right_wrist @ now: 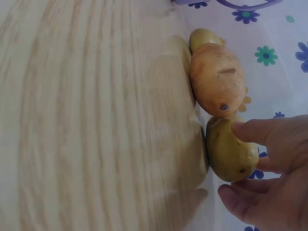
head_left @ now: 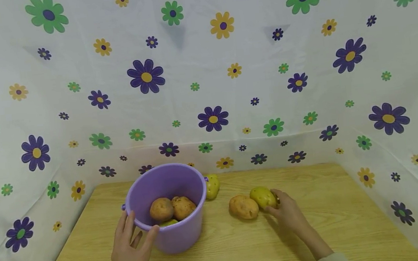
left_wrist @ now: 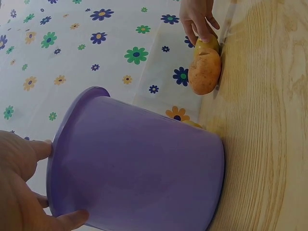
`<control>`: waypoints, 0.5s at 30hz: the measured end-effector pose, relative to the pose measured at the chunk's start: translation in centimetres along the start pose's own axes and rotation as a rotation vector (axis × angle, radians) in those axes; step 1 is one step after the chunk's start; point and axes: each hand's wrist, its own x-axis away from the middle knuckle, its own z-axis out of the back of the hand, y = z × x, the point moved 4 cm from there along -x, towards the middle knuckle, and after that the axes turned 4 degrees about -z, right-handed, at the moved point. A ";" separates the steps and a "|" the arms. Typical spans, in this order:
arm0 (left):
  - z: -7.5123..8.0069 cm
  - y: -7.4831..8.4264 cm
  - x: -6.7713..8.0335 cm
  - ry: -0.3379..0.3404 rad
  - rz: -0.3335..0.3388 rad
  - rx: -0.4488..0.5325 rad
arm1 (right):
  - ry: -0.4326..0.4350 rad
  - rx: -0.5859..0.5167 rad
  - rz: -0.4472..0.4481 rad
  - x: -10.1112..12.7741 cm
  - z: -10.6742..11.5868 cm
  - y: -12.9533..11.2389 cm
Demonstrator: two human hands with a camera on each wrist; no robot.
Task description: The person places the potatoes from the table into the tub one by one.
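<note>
Right hand (head_left: 289,213) curves round green potato (head_left: 262,197), apart from bucket (head_left: 182,237).

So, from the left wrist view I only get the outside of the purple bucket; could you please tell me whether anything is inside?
Observer: Yes, the head view shows two brown potatoes in the purple bucket.

Operator: Thank you; and what is the yellow sliver I see past the bucket?

Observer: It is a spotted yellow-green potato on the wooden table, partly hidden by the bucket in the head view too.

Operator: Could you also tell me whether the potato at the right hand has any marks?

Observer: Yes, in the right wrist view that greenish potato has a dark spot near the end away from its brown neighbour.
</note>
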 end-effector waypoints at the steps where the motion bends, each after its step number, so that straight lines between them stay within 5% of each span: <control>1: 0.0 0.0 0.0 0.001 -0.002 0.001 | 0.000 -0.005 0.001 0.0 -0.1 0.0; 15: 0.0 0.2 0.1 0.002 0.003 -0.002 | 0.017 -0.004 -0.019 -0.2 -0.7 0.3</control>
